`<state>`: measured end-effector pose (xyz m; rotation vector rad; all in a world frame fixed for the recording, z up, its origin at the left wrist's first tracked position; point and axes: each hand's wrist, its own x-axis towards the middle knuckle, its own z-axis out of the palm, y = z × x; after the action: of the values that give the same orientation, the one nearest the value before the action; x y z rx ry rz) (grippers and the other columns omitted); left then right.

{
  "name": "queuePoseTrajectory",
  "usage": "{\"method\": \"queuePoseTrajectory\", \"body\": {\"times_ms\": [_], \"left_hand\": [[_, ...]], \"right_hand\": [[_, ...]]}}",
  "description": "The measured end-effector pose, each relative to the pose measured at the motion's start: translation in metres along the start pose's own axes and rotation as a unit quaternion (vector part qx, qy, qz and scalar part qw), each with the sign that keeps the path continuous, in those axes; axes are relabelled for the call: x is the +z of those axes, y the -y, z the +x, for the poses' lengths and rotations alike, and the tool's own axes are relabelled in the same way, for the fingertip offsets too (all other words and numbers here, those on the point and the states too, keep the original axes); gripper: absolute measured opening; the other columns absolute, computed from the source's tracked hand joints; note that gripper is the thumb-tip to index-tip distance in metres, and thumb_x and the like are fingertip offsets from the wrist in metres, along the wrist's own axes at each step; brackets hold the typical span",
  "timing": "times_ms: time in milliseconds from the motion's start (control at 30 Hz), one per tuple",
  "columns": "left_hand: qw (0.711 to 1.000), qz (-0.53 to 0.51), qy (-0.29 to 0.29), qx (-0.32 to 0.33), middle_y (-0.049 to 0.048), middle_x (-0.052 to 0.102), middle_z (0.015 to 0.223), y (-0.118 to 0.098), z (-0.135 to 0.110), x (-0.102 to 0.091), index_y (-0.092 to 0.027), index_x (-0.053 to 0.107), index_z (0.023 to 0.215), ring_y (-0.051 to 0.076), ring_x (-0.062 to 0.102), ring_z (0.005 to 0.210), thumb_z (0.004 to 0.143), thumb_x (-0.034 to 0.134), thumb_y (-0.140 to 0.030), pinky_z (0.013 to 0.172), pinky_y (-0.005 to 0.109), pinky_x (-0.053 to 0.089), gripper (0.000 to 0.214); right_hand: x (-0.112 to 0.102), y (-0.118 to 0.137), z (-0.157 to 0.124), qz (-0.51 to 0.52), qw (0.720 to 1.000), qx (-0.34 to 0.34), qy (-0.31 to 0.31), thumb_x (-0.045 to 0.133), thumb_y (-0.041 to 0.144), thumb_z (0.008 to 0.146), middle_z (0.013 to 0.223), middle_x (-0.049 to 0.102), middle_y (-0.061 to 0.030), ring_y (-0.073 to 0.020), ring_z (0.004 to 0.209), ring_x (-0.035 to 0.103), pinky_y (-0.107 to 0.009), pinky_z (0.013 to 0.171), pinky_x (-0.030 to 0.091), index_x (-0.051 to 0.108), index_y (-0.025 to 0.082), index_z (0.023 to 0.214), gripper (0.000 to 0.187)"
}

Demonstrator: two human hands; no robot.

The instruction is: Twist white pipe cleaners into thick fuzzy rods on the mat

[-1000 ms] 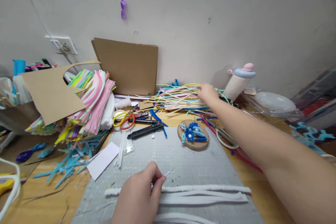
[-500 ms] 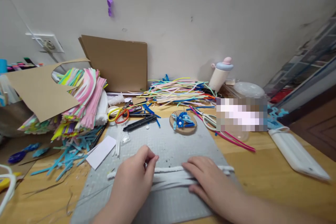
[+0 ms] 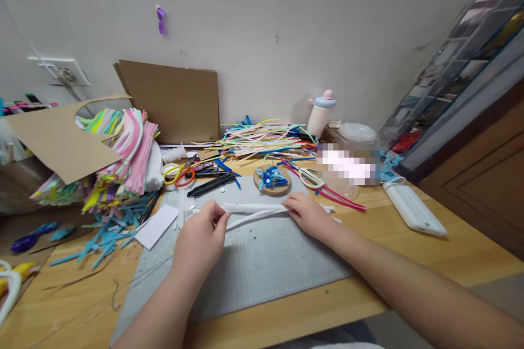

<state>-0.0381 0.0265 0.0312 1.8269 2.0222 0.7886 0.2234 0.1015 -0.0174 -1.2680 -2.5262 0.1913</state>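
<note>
Several white pipe cleaners stretch between my two hands above the grey cutting mat. My left hand is closed in a pinch at the left end of the lower one, which slants away from the others. Over their right part lies my right hand, fingers closed round the strands, whose ends stick out beyond it. Just behind my hands, a round brown disc carries blue pipe-cleaner shapes with white dots.
Colourful pipe cleaners are heaped by the wall, with bundles at left. Yellow-orange scissors, a black pen-like tool, a white card, white-handled scissors, a bottle and a white device surround the mat.
Both hands have moved farther up the mat, toward the disc, with the white pipe cleaners. One strand now slants apart from the others at the left. The view has shifted to the right.
</note>
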Motion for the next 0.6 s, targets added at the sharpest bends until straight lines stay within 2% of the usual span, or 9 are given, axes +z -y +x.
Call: {"method": "queuePoseTrajectory", "body": {"times_ms": [33, 100, 167, 200, 300, 433, 533, 600], "left_hand": [[1.000, 0.004, 0.001, 0.001, -0.0009, 0.063, 0.067, 0.001, 0.001, 0.000, -0.023, 0.051, 0.077, 0.016, 0.056, 0.060, 0.083, 0.044, -0.041, 0.053, 0.023, 0.031, 0.020], [1.000, 0.011, 0.007, 0.002, -0.0004, 0.063, 0.067, 0.002, 0.001, 0.001, -0.023, 0.052, 0.077, 0.016, 0.056, 0.060, 0.083, 0.044, -0.040, 0.053, 0.023, 0.031, 0.020], [1.000, 0.016, 0.012, 0.002, -0.0001, 0.063, 0.068, 0.002, 0.002, 0.002, -0.023, 0.052, 0.078, 0.016, 0.056, 0.060, 0.083, 0.044, -0.039, 0.053, 0.024, 0.031, 0.020], [1.000, 0.017, 0.014, 0.000, 0.0001, 0.064, 0.069, 0.002, 0.002, 0.002, -0.022, 0.053, 0.078, 0.016, 0.056, 0.060, 0.083, 0.044, -0.039, 0.053, 0.024, 0.031, 0.020], [1.000, 0.013, 0.016, -0.012, 0.0007, 0.065, 0.070, 0.002, 0.003, 0.002, -0.022, 0.055, 0.081, 0.016, 0.057, 0.062, 0.083, 0.044, -0.039, 0.054, 0.024, 0.032, 0.020], [0.999, -0.018, 0.023, -0.025, 0.0002, 0.066, 0.070, 0.003, 0.005, 0.003, -0.023, 0.057, 0.102, 0.017, 0.059, 0.064, 0.082, 0.045, -0.039, 0.056, 0.025, 0.035, 0.028], [0.999, -0.026, 0.040, -0.013, 0.0004, 0.067, 0.071, 0.003, 0.006, 0.003, -0.024, 0.064, 0.092, 0.017, 0.058, 0.064, 0.082, 0.043, -0.040, 0.056, 0.025, 0.036, 0.028], [0.998, -0.032, 0.045, -0.008, -0.0001, 0.066, 0.069, 0.002, 0.006, 0.001, -0.023, 0.066, 0.083, 0.016, 0.058, 0.064, 0.082, 0.044, -0.041, 0.056, 0.025, 0.036, 0.028]], "right_hand": [[0.000, 0.002, 0.004, -0.006, 1.000, -0.002, -0.005, 0.053, 0.019, 0.084, 0.098, 0.060, -0.0087, -0.0220, 0.095, 0.052, -0.036, 0.082, 0.038, 0.061, 0.017, 0.100, 0.018], [-0.003, 0.012, 0.008, -0.019, 0.999, -0.015, -0.022, 0.063, 0.028, 0.078, 0.115, 0.055, -0.0112, -0.0270, 0.106, 0.047, -0.042, 0.088, 0.034, 0.053, 0.019, 0.118, 0.042], [-0.007, 0.026, 0.011, -0.026, 0.998, -0.043, -0.033, 0.069, 0.034, 0.072, 0.123, 0.050, -0.0120, -0.0296, 0.112, 0.042, -0.044, 0.090, 0.030, 0.046, 0.020, 0.126, 0.060], [-0.008, 0.035, 0.012, -0.020, 0.998, -0.059, -0.033, 0.068, 0.035, 0.073, 0.122, 0.051, -0.0115, -0.0285, 0.111, 0.042, -0.043, 0.090, 0.030, 0.048, 0.020, 0.123, 0.056], [-0.005, 0.059, 0.021, -0.002, 0.995, -0.094, -0.031, 0.058, 0.030, 0.082, 0.107, 0.057, -0.0081, -0.0228, 0.100, 0.047, -0.037, 0.085, 0.031, 0.059, 0.019, 0.102, 0.023], [0.014, 0.075, 0.037, -0.014, 0.993, -0.117, -0.032, 0.059, 0.028, 0.082, 0.096, 0.060, -0.0060, -0.0209, 0.092, 0.047, -0.034, 0.077, 0.031, 0.061, 0.020, 0.093, 0.014], [0.023, 0.073, 0.042, 0.011, 0.992, -0.122, -0.042, 0.054, 0.025, 0.086, 0.085, 0.061, -0.0044, -0.0189, 0.086, 0.048, -0.033, 0.075, 0.030, 0.062, 0.020, 0.082, 0.010], [0.022, 0.070, 0.042, 0.064, 0.988, -0.129, -0.062, 0.050, 0.022, 0.087, 0.084, 0.061, -0.0042, -0.0177, 0.085, 0.049, -0.033, 0.077, 0.032, 0.061, 0.019, 0.083, 0.012]]}}
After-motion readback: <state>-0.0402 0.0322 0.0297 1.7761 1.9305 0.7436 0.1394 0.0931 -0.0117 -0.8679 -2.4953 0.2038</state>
